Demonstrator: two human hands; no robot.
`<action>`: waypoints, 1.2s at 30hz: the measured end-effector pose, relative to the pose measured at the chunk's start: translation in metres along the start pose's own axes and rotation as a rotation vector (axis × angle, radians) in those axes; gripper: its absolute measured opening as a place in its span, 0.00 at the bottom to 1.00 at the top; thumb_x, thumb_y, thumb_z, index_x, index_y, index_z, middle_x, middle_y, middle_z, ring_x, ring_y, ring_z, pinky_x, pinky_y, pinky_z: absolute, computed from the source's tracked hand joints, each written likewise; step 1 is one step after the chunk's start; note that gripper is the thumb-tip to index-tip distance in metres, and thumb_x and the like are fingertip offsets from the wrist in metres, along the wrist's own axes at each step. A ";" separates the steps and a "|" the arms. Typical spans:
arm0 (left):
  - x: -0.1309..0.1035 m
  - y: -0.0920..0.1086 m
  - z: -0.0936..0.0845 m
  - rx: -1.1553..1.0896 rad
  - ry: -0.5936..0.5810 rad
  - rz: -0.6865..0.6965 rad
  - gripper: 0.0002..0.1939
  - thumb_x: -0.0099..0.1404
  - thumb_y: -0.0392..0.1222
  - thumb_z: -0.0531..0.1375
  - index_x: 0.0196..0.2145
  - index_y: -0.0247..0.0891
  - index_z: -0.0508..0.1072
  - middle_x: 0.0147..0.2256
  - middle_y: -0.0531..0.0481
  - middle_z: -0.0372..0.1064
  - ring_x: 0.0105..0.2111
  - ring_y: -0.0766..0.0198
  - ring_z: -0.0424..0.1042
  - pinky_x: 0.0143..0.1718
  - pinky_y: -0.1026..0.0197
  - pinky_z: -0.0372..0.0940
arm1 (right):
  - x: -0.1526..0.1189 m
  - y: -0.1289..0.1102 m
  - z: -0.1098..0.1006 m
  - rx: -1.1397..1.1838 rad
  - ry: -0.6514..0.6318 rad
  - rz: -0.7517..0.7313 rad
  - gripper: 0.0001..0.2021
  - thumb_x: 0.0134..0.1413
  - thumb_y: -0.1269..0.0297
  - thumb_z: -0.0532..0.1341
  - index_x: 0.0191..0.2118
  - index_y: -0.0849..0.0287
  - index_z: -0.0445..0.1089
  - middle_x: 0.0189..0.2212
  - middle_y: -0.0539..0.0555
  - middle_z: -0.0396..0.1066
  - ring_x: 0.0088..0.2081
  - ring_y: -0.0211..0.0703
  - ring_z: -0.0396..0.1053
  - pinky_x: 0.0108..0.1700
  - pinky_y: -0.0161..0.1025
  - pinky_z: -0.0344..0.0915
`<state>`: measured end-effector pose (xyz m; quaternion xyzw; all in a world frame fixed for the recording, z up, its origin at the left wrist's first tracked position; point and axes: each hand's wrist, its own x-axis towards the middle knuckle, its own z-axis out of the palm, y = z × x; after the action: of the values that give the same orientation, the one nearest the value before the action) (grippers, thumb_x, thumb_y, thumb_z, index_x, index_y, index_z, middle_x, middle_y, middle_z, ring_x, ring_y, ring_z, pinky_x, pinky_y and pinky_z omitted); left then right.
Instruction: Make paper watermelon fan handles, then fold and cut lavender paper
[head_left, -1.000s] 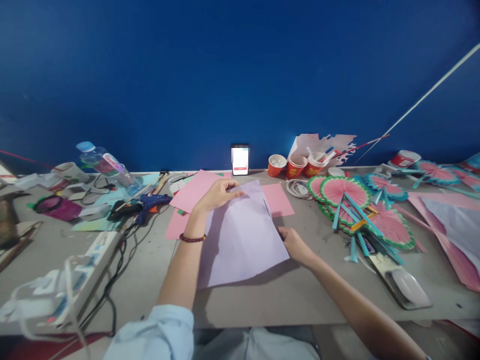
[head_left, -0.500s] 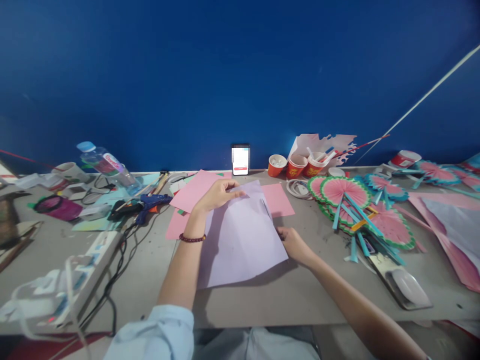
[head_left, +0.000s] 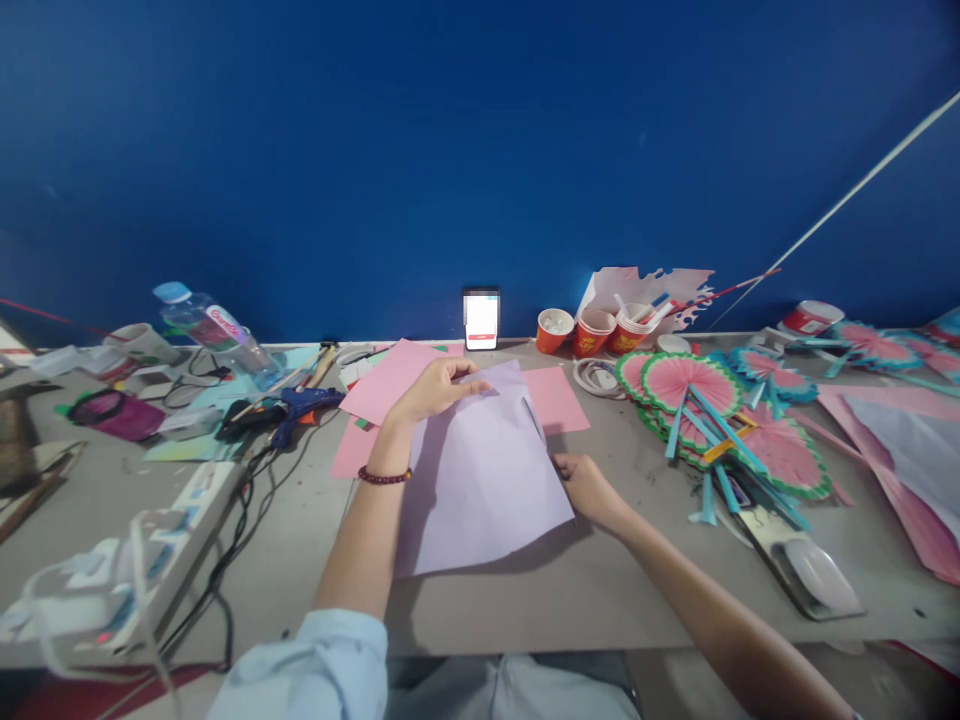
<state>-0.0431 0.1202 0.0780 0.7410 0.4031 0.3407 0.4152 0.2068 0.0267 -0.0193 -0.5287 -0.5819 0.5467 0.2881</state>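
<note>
A large sheet of lilac paper (head_left: 480, 490) is held slightly raised over the table in front of me. My left hand (head_left: 439, 390) pinches its upper edge between thumb and fingers. By the paper's right edge, my right hand (head_left: 589, 488) is closed, mostly on scissors, whose thin blade (head_left: 534, 416) shows against the sheet. The scissors' handles are hidden by the fingers and the paper. Pink paper sheets (head_left: 559, 400) lie partly under and behind the lilac one.
A lit phone (head_left: 481, 322) stands against the blue wall. Red paper cups (head_left: 592, 333) and pink-green paper fans (head_left: 690, 385) are to the right, with a white mouse (head_left: 814, 575). At left lie a blue glue gun (head_left: 304, 410), a power strip (head_left: 176, 545) and a bottle (head_left: 217, 330).
Very little differs. Both hands stay in place, and the lilac sheet's lower right corner has shifted slightly.
</note>
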 end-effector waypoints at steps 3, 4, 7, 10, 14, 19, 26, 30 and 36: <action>0.000 -0.001 -0.001 0.003 -0.002 -0.005 0.19 0.56 0.54 0.62 0.23 0.35 0.67 0.22 0.56 0.55 0.24 0.70 0.54 0.25 0.65 0.49 | 0.000 -0.001 0.000 -0.005 0.009 0.005 0.10 0.39 0.63 0.61 0.28 0.64 0.74 0.20 0.51 0.72 0.26 0.44 0.69 0.25 0.34 0.63; 0.000 -0.001 -0.001 0.005 -0.003 -0.006 0.18 0.57 0.54 0.62 0.23 0.35 0.67 0.22 0.56 0.55 0.24 0.70 0.54 0.25 0.65 0.49 | 0.000 -0.001 -0.001 -0.005 0.013 0.006 0.10 0.39 0.63 0.61 0.28 0.64 0.74 0.20 0.50 0.72 0.25 0.44 0.69 0.25 0.34 0.63; 0.000 -0.001 -0.001 0.007 -0.003 -0.008 0.18 0.57 0.53 0.62 0.23 0.35 0.67 0.22 0.56 0.55 0.24 0.71 0.54 0.25 0.64 0.49 | 0.000 0.000 -0.001 0.011 0.015 0.015 0.10 0.40 0.63 0.61 0.28 0.64 0.74 0.20 0.50 0.72 0.25 0.44 0.69 0.25 0.34 0.63; 0.000 -0.001 0.000 -0.001 0.003 -0.006 0.19 0.56 0.54 0.62 0.22 0.35 0.65 0.22 0.56 0.54 0.24 0.71 0.54 0.25 0.65 0.49 | 0.001 0.001 0.000 0.065 -0.004 0.006 0.10 0.40 0.63 0.62 0.29 0.64 0.74 0.22 0.51 0.73 0.27 0.45 0.70 0.27 0.36 0.65; 0.000 0.000 0.001 -0.027 -0.014 -0.018 0.21 0.56 0.55 0.62 0.21 0.36 0.63 0.22 0.56 0.53 0.24 0.71 0.54 0.25 0.65 0.49 | 0.001 0.000 0.000 0.107 -0.043 0.024 0.13 0.39 0.62 0.64 0.33 0.65 0.74 0.25 0.52 0.75 0.27 0.45 0.71 0.29 0.37 0.66; 0.000 0.003 0.002 -0.025 -0.031 -0.037 0.20 0.55 0.56 0.63 0.24 0.35 0.68 0.23 0.55 0.57 0.24 0.71 0.55 0.24 0.65 0.50 | -0.001 -0.004 0.001 0.147 -0.074 -0.012 0.15 0.41 0.59 0.65 0.35 0.65 0.74 0.27 0.53 0.75 0.30 0.45 0.72 0.31 0.37 0.67; -0.001 0.008 0.004 -0.009 -0.027 -0.046 0.21 0.53 0.58 0.63 0.21 0.35 0.65 0.21 0.56 0.54 0.22 0.72 0.54 0.23 0.66 0.49 | -0.002 -0.011 0.001 0.186 -0.093 0.000 0.15 0.40 0.60 0.65 0.35 0.64 0.74 0.28 0.53 0.76 0.29 0.45 0.72 0.31 0.37 0.67; -0.002 0.010 0.006 0.001 -0.049 -0.071 0.20 0.54 0.58 0.62 0.23 0.35 0.68 0.22 0.55 0.58 0.23 0.71 0.56 0.24 0.66 0.49 | -0.002 -0.012 0.000 0.168 -0.055 0.006 0.12 0.37 0.62 0.66 0.30 0.63 0.73 0.27 0.53 0.76 0.28 0.45 0.72 0.31 0.37 0.67; -0.001 0.006 0.005 0.026 -0.033 -0.042 0.19 0.55 0.56 0.62 0.23 0.35 0.68 0.23 0.55 0.59 0.24 0.70 0.57 0.25 0.66 0.50 | -0.003 -0.011 0.001 0.167 -0.075 0.004 0.15 0.42 0.59 0.65 0.36 0.64 0.73 0.29 0.54 0.75 0.32 0.46 0.72 0.33 0.38 0.67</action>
<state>-0.0374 0.1155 0.0807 0.7431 0.4160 0.3143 0.4194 0.2037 0.0254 -0.0085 -0.4831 -0.5437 0.6132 0.3083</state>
